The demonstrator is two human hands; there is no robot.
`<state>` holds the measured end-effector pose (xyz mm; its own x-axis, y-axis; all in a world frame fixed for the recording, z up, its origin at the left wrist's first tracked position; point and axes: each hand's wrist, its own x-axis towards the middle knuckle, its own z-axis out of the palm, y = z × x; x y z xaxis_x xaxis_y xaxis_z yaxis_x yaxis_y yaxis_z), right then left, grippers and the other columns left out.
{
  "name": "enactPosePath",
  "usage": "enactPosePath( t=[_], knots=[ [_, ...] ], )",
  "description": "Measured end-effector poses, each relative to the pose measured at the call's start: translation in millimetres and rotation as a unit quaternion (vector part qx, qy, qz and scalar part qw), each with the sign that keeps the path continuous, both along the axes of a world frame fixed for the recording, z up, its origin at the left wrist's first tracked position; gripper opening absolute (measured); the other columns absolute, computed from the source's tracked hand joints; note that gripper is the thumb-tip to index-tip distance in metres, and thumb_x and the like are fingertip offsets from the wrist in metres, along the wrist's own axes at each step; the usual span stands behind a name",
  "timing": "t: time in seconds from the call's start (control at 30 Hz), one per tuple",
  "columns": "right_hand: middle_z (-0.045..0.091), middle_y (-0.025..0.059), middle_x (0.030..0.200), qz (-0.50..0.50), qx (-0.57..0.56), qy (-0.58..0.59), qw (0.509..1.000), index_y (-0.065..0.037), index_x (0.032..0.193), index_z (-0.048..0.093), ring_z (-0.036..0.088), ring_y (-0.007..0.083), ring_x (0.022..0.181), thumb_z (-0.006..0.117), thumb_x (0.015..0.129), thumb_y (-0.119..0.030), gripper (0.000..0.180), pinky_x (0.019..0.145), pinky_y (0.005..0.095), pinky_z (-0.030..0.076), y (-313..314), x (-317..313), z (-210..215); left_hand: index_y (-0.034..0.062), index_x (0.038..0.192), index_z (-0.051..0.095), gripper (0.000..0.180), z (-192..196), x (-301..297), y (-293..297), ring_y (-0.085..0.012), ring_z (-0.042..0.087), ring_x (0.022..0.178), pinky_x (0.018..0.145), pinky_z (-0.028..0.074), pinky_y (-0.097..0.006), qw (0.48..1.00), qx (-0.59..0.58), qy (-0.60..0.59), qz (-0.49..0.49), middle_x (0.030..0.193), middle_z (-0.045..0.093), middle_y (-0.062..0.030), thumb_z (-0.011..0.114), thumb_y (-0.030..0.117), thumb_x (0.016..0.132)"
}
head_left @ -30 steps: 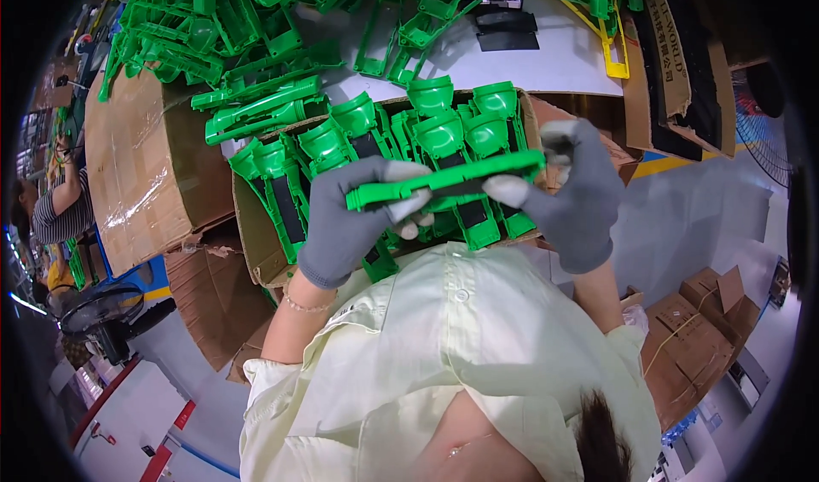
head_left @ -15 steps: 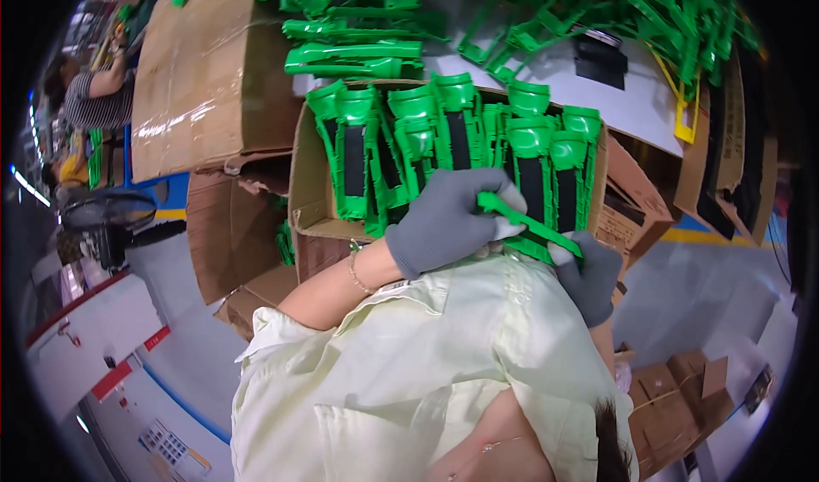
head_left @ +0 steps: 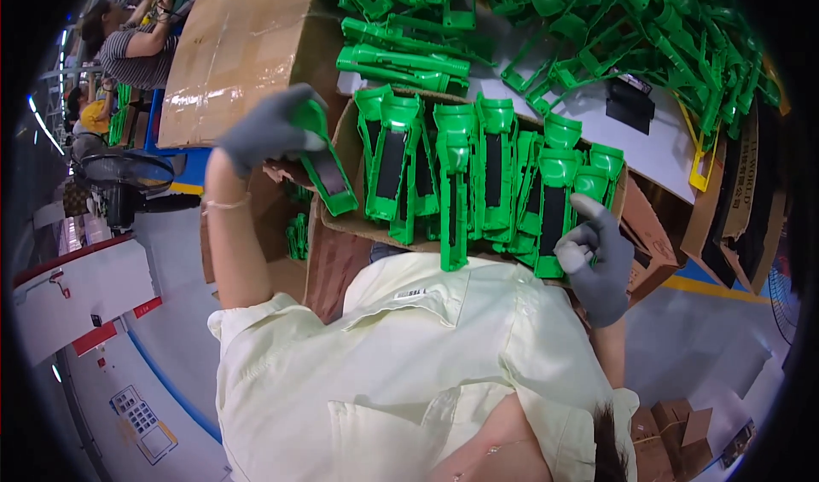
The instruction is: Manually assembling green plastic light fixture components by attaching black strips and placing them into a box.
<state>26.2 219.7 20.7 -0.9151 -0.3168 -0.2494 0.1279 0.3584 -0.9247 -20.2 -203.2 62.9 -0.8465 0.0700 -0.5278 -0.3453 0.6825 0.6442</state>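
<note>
My left hand [head_left: 271,130], in a grey glove, grips a green plastic part [head_left: 331,180] with a dark strip down its middle. It is raised at the left edge of an open cardboard box [head_left: 344,132], and the part hangs down tilted from the fingers. Similar green parts [head_left: 495,175] stand side by side inside the box, their curved ends upward. Over the box's right front corner is my right hand [head_left: 597,260], also gloved, holding nothing. Its fingers are apart, some of them bent, close to the right-hand green parts.
Loose green parts [head_left: 665,30] lie heaped on the white table [head_left: 653,153] beyond the box. A large taped carton [head_left: 230,64] stands at the far left. Below it is another open box [head_left: 247,252] with green pieces inside. A fan [head_left: 119,179] and a person [head_left: 136,47] are farther left.
Both hands were together on a green part above the box. My left hand has carried it up and left, while my right hand has let go. The view has shifted slightly.
</note>
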Motion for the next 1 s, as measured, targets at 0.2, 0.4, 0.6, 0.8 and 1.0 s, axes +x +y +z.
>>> enactPosePath(
  t=[0.2, 0.4, 0.6, 0.8, 1.0],
  knots=[
    [0.055, -0.0006, 0.071, -0.061, 0.002, 0.031, 0.998, -0.001, 0.124, 0.048, 0.044, 0.0028, 0.060, 0.063, 0.080, -0.019, 0.050, 0.056, 0.0171, 0.035, 22, -10, -17, 0.0070, 0.112, 0.055, 0.052, -31, -12, 24, -0.0360, 0.062, 0.080, 0.073, 0.049, -0.039, 0.956, -0.181, 0.206, -0.107, 0.100, 0.063, -0.0182, 0.073, 0.031, 0.070],
    [0.058, 0.0003, 0.074, -0.122, 0.094, 0.120, 0.981, -0.002, 0.113, 0.058, 0.050, 0.0036, 0.065, 0.061, 0.084, -0.015, 0.031, 0.059, 0.0182, 0.041, 40, -51, -19, 0.0150, 0.086, 0.068, 0.015, -38, -94, 83, -0.0274, 0.063, 0.072, 0.063, 0.050, -0.036, 0.869, -0.187, 0.456, -0.034, 0.081, 0.065, -0.0061, 0.065, 0.028, 0.079],
    [0.061, -0.0002, 0.076, -0.158, 0.092, 0.122, 0.976, -0.003, 0.106, 0.062, 0.051, 0.0035, 0.066, 0.062, 0.085, -0.017, 0.025, 0.058, 0.0187, 0.042, 45, -75, -23, 0.0129, 0.091, 0.063, 0.014, -77, -120, 165, -0.0295, 0.063, 0.071, 0.059, 0.050, -0.039, 0.827, -0.301, 0.373, -0.293, 0.086, 0.063, -0.0077, 0.061, 0.018, 0.078],
    [0.063, 0.0024, 0.074, -0.168, 0.271, 0.150, 0.936, -0.008, 0.102, 0.065, 0.056, 0.0055, 0.067, 0.064, 0.083, -0.022, 0.023, 0.061, 0.0229, 0.046, 93, -124, -45, 0.0060, 0.096, 0.060, 0.019, -105, -147, 187, -0.0321, 0.065, 0.081, 0.062, 0.052, -0.043, 0.814, -0.383, 0.293, -0.324, 0.092, 0.061, -0.0158, 0.056, 0.011, 0.077],
    [0.064, 0.0027, 0.085, -0.058, 0.329, 0.252, 0.908, -0.013, 0.099, 0.064, 0.061, 0.0172, 0.069, 0.066, 0.078, -0.022, 0.023, 0.064, 0.0296, 0.048, 109, -164, -76, 0.0032, 0.103, 0.059, 0.027, -107, -158, 201, -0.0351, 0.059, 0.095, 0.068, 0.053, -0.041, 0.796, -0.376, 0.345, -0.324, 0.103, 0.057, -0.0176, 0.053, 0.007, 0.077]
  ],
)
